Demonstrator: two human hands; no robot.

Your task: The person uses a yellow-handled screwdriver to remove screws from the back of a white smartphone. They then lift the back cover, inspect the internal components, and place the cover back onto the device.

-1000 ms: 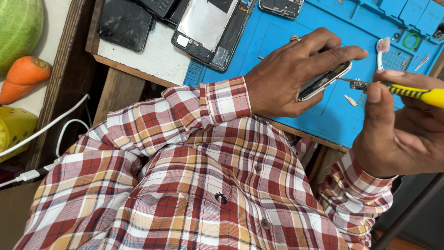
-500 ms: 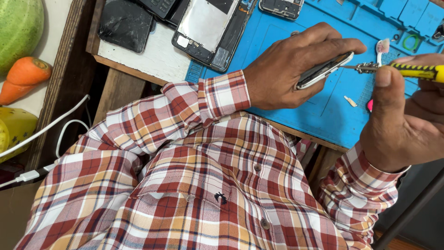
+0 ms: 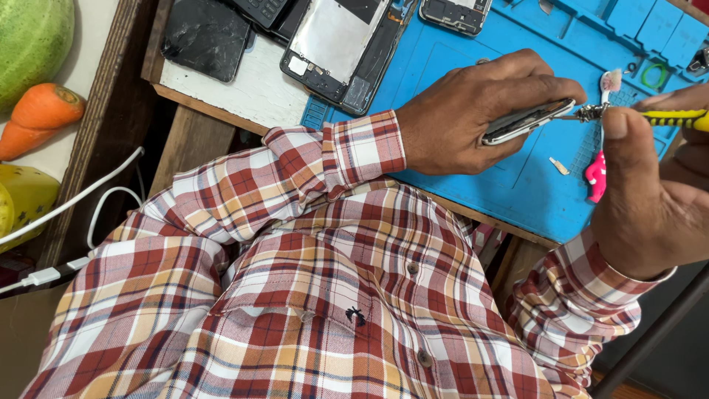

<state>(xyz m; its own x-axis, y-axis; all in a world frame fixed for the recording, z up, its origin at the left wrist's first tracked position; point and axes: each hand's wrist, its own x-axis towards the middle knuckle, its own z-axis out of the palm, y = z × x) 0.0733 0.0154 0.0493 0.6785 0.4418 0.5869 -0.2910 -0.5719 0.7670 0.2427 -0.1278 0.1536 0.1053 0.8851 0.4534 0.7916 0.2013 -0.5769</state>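
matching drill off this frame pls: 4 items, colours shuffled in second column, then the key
Items:
1. repair mat
2. screwdriver handle
3. toothbrush handle
4. carrot

Colours:
A. orange
B. pink
C. blue
D. yellow

Pairs: 1-C, 2-D, 3-B, 4-A

The left hand holds a phone edge-on; the right hand holds the screwdriver to it.

Glossy metal-edged phone; matt blue rubbery mat; yellow plastic screwdriver.
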